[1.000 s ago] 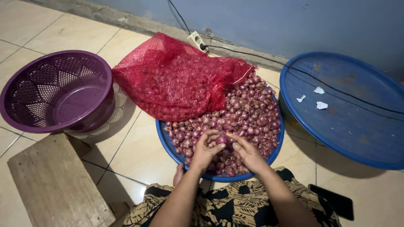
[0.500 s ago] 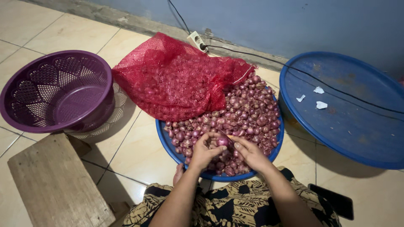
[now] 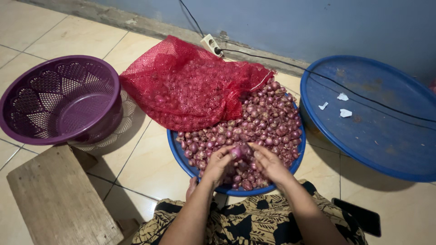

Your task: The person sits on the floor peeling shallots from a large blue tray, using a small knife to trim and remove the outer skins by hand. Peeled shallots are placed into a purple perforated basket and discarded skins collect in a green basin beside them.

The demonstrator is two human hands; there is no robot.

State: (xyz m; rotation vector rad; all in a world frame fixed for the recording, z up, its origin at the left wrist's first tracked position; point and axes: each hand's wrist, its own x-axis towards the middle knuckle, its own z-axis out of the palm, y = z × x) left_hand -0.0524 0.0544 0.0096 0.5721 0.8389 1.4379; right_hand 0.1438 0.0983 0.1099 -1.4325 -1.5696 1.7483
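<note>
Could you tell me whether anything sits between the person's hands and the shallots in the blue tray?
Nothing visible does. The left hand and right hand rest directly over the shallots, pinching one shallot between them. The red mesh sack covers only the far side of the blue tray.

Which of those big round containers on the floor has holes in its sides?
The purple basket on the left, with its lattice walls. The two blue basins, one under the shallots and one at right, are solid.
</note>
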